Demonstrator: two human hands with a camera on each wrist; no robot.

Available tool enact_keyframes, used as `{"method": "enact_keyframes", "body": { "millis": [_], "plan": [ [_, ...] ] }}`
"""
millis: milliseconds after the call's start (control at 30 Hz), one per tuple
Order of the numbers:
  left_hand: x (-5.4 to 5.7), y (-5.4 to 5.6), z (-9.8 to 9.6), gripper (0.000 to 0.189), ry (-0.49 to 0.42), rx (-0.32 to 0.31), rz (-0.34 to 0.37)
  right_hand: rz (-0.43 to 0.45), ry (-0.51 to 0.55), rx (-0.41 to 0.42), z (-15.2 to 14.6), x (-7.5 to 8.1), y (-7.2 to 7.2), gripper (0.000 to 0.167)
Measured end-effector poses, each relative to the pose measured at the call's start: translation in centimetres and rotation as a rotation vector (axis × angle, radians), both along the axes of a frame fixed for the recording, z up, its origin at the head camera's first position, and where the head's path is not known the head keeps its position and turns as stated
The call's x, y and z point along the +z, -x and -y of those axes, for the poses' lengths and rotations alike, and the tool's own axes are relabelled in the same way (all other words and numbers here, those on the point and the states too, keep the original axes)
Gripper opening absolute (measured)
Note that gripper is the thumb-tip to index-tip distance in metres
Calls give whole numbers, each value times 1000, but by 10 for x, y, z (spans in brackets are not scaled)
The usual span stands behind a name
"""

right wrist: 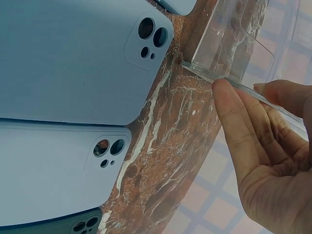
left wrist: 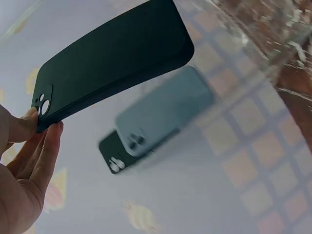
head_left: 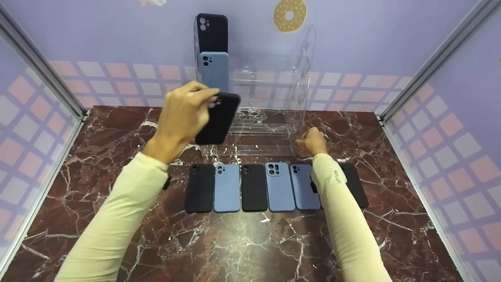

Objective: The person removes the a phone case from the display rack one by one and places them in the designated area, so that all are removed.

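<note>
My left hand pinches a black phone case by its camera end, thumb on one face and fingers on the other. The case hangs tilted in front of the left side of a clear tiered display stand. On that stand a black phone case stands on the top tier, with a light blue phone case just below. My right hand is at the stand's lower right side; in the right wrist view its thumb and fingers pinch the clear panel's edge.
Several phone cases lie in a row before the stand, among them a light blue one and a black one. My right forearm covers part of the row's right end. Patterned walls enclose the marbled table at the back and sides.
</note>
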State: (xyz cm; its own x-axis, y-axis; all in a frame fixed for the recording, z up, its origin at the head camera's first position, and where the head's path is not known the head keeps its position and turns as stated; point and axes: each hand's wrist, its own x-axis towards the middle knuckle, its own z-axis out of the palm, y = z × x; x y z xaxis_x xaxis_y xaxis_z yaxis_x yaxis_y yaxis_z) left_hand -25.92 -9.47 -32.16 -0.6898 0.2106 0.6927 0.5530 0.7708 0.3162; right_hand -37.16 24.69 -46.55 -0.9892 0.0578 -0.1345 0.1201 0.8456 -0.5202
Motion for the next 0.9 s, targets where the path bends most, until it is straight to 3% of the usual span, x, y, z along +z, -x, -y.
{"method": "enact_keyframes", "body": {
  "millis": [367, 733, 900],
  "plan": [
    [-30, -7, 57, 18, -91, 165, 232, -4, -5, -17, -3, 1, -2, 16],
    [-86, -10, 105, 21, -80, 291, 447, -3, 4, -16, -1, 0, -1, 23],
    [-111, -13, 120, 22, -52, 315, 542, 3, 0, -10, 2, 1, -1, 26]
  ]
}}
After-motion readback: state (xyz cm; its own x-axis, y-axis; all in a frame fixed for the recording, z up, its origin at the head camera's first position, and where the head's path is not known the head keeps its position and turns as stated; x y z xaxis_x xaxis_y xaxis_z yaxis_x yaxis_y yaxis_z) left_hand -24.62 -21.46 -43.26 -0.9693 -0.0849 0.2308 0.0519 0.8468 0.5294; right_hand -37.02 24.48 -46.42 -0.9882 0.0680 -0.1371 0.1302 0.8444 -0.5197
